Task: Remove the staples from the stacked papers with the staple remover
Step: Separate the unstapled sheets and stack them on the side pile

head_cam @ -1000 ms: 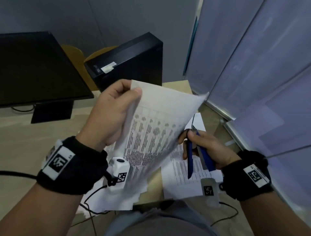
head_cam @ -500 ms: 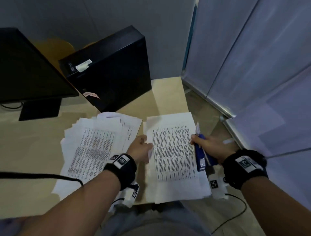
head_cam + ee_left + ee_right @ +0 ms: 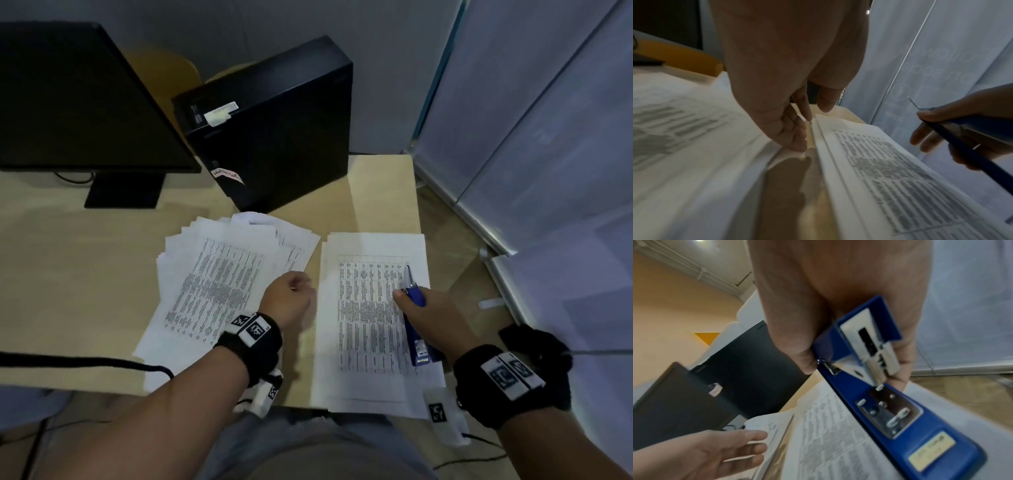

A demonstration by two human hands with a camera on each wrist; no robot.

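My right grip [image 3: 423, 310] is wrapped around the blue staple remover [image 3: 416, 318] over the stacked papers [image 3: 370, 318] at the surface's right edge. My left grip [image 3: 291, 298] hangs relaxed, empty, beside them. Unpinned, the sheets might slide off or tear.

The room was dim and bluish in the head view, with wide-angle bending at the edges. Both wrist views were blurred; printed white paper sheets [image 3: 890, 164] smeared, and a soft shadow lay beneath the left hand [image 3: 781, 68].
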